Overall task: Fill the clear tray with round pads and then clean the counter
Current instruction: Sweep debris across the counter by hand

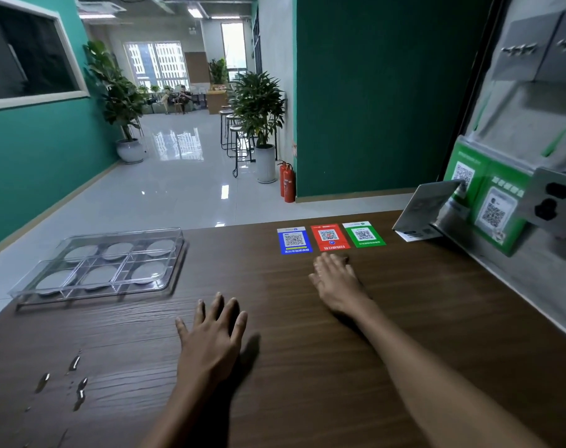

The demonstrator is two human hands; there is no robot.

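The clear tray (175,273) stands at the far left of the dark wooden counter (404,318), divided into several compartments. A round grey pad (149,272) lies in each compartment I can see. My left hand (212,334) lies flat on the counter near the middle, fingers spread, right of the tray and holding nothing. My right hand (336,282) rests flat farther back, fingers straight, just short of the red QR sticker (329,237). Several water drops (78,379) sit on the counter at the near left.
Blue (294,240), red and green (364,234) QR stickers lie flat near the far edge. A tilted card stand (427,205) and green QR signs (492,208) stand at the right by the wall, with a socket plate (553,202). Beyond the counter lies a hallway.
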